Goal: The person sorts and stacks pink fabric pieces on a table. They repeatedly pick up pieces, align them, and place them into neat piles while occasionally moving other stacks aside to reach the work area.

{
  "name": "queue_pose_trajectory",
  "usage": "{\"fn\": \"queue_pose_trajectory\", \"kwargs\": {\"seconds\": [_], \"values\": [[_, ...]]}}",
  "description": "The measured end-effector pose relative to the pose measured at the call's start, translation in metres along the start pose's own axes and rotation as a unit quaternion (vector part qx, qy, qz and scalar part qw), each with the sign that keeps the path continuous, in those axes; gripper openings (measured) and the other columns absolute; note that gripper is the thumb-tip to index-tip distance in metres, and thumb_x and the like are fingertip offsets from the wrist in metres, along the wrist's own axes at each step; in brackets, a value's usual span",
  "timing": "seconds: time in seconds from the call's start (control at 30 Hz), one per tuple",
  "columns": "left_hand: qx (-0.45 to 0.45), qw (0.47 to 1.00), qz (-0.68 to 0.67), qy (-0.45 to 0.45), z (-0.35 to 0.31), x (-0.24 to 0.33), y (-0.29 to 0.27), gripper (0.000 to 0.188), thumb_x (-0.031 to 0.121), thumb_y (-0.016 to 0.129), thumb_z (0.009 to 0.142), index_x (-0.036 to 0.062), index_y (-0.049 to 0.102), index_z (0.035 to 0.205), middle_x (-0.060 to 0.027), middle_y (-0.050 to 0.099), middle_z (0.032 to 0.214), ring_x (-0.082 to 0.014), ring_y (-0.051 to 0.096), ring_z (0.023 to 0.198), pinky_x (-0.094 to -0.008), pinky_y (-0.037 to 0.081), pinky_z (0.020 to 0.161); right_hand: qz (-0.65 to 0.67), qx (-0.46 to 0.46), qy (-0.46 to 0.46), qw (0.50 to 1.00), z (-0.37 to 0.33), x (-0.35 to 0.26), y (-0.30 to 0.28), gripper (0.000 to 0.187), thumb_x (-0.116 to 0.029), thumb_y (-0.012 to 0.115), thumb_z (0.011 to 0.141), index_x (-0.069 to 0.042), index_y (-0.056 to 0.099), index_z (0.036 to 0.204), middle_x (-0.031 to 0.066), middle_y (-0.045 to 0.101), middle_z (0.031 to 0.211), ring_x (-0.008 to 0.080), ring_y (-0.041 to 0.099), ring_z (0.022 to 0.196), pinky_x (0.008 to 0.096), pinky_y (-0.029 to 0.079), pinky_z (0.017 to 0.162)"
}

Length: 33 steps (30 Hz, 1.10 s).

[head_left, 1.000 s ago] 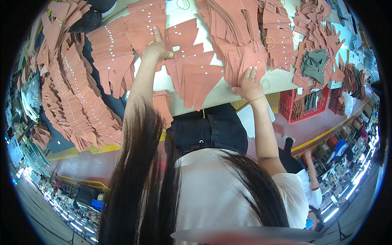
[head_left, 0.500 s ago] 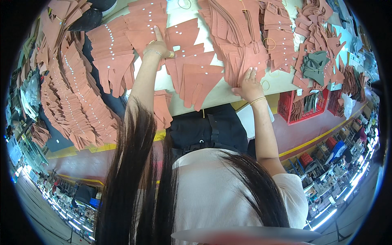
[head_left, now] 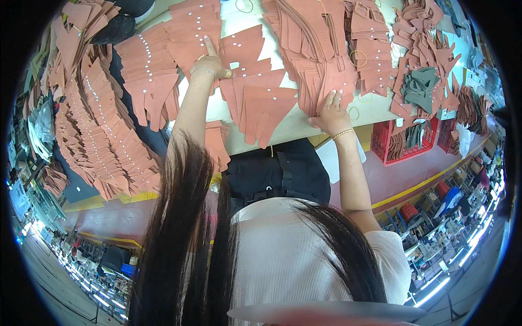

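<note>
My left hand [head_left: 210, 65] lies on overlapping terracotta cut pieces, which look like leather glove panels [head_left: 194, 46] with small white stickers. Its index finger points away from me and the thumb sticks out to the right, near a white sticker [head_left: 234, 65]. Nothing shows in its grasp. To the right, my right hand [head_left: 333, 115] rests with fingers stretched over the near end of a stack of terracotta pieces with cut-out slots [head_left: 338, 76]. Between the hands, more fanned glove panels [head_left: 267, 108] reach the table's near edge.
Long rows of stickered terracotta pieces [head_left: 103, 119] spread at the left. Dark green pieces [head_left: 418, 89] sit on a terracotta heap at the right. Below it stands a red crate [head_left: 399, 144] holding pieces. A yellow rubber band [head_left: 358, 58] lies on another stack. The pale tabletop [head_left: 244, 142] shows between piles.
Both hands stay in nearly the same places. The view and my hair shift very slightly; no piece has visibly moved.
</note>
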<state>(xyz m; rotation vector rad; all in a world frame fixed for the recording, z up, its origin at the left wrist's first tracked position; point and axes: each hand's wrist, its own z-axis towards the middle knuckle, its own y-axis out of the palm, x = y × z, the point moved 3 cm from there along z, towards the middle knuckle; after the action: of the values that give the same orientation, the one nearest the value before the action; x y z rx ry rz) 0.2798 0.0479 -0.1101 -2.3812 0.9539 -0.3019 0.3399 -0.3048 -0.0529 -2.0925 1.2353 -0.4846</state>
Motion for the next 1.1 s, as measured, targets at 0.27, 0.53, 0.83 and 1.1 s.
{"fn": "queue_pose_trajectory", "kwargs": {"seconds": [0.27, 0.53, 0.83, 1.1], "values": [[0.013, 1.0, 0.011, 0.006, -0.005, 0.002, -0.002, 0.139, 0.047, 0.081, 0.071, 0.0074, -0.025, 0.15, -0.0211, 0.055, 0.136, -0.0321, 0.059, 0.119, -0.0421, 0.053, 0.091, 0.017, 0.006, -0.016, 1.0, 0.001, 0.001, -0.001, 0.12, -0.043, 0.081, 0.071, 0.022, 0.011, 0.143, 0.049, 0.016, 0.145, 0.0496, 0.047, 0.128, 0.0419, 0.044, 0.104], [0.001, 1.0, -0.001, -0.009, -0.01, 0.003, -0.005, 0.139, 0.048, 0.082, 0.07, 0.0092, -0.024, 0.151, -0.0203, 0.051, 0.141, -0.0316, 0.057, 0.123, -0.0421, 0.052, 0.093, -0.013, 0.011, -0.009, 1.0, 0.002, 0.0, 0.002, 0.12, -0.048, 0.079, 0.072, 0.02, 0.013, 0.144, 0.0442, 0.019, 0.148, 0.045, 0.049, 0.128, 0.0419, 0.046, 0.102], [-0.02, 0.999, -0.029, -0.019, -0.015, 0.004, -0.006, 0.14, 0.047, 0.083, 0.071, 0.0085, -0.026, 0.15, -0.0213, 0.044, 0.147, -0.0322, 0.059, 0.12, -0.0425, 0.053, 0.091, -0.012, -0.018, -0.003, 1.0, 0.002, -0.001, -0.003, 0.121, -0.049, 0.079, 0.072, 0.021, 0.012, 0.144, 0.0456, 0.016, 0.148, 0.0456, 0.045, 0.132, 0.0407, 0.043, 0.105], [-0.007, 1.0, -0.007, -0.01, -0.013, 0.005, -0.008, 0.142, 0.05, 0.084, 0.069, 0.0075, -0.024, 0.151, -0.0254, 0.047, 0.143, -0.0337, 0.058, 0.122, -0.0434, 0.052, 0.093, 0.008, -0.027, -0.006, 1.0, 0.001, 0.0, -0.004, 0.122, -0.045, 0.08, 0.071, 0.021, 0.008, 0.144, 0.047, 0.013, 0.148, 0.0499, 0.045, 0.129, 0.0426, 0.041, 0.107]]}}
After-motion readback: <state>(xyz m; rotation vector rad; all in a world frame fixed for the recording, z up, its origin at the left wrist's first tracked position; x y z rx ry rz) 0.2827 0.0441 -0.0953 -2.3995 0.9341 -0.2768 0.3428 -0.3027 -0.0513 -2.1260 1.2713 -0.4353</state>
